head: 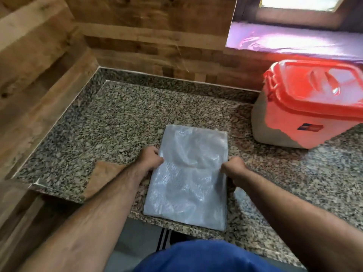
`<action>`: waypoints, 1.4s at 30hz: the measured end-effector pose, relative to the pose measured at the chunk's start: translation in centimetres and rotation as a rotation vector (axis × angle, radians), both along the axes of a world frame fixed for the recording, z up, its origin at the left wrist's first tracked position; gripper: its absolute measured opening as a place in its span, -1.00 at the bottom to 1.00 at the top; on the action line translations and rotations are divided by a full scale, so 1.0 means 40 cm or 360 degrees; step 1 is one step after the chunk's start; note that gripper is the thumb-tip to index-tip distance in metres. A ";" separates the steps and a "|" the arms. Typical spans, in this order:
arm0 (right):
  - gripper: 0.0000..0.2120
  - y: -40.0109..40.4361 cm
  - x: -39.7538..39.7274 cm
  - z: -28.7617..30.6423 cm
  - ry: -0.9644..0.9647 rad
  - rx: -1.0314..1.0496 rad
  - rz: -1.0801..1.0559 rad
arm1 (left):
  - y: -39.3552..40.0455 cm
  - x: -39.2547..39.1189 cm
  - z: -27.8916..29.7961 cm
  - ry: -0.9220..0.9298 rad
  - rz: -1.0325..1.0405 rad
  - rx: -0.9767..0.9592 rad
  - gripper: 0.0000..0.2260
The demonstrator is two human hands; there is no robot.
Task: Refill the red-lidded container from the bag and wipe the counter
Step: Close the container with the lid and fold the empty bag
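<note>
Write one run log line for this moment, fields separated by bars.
left hand grips bag edge | right hand grips opposite edge | bag flat on counter | container lid on

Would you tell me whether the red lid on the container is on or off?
On. The red lid sits flat across the top of the container, its rim overlapping the body. Whether its clasps are latched cannot be told.

A flattened translucent bag (pixel 186 179) is laid on the granite counter (pixel 98 124), pinched at its left edge by the left hand (pixel 150 159) and at its right edge by the right hand (pixel 233 169). The red-lidded container (pixel 306 107) is seen right of the bag, lid closed.
</note>
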State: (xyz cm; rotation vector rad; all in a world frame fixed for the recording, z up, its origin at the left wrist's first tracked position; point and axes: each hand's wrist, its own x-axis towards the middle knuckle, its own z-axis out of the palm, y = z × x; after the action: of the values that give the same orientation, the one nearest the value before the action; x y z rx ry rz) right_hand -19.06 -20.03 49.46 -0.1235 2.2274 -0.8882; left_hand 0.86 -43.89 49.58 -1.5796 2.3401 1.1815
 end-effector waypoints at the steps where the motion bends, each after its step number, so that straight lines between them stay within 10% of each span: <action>1: -0.95 -0.001 -0.005 -0.001 -0.0010 -0.0034 -0.0013 | -0.008 0.005 -0.003 0.0033 0.0007 0.0067 -0.86; 12: -0.54 0.090 -0.036 -0.017 -0.0035 -0.0418 0.0216 | -0.056 0.080 0.009 0.0491 -0.0069 0.0428 -0.74; 23: -0.80 0.151 -0.037 -0.028 0.1328 -0.0042 0.1489 | -0.057 0.157 -0.011 0.0305 -0.0687 0.0285 -0.64; 31: -0.73 0.132 -0.040 -0.028 0.1406 0.0085 0.1596 | 0.026 0.021 0.044 0.0381 -0.1082 -0.0239 -0.82; 42: -0.70 0.123 -0.006 -0.017 0.0837 -0.0097 0.1116 | 0.239 -0.143 0.045 -0.0116 -0.1182 -0.0061 -0.77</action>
State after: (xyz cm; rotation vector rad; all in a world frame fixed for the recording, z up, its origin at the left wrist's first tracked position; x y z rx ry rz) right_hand -19.29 -15.12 48.78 -1.2028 2.3426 -0.5594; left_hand -4.87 -34.33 51.37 -0.6092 2.5339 0.8737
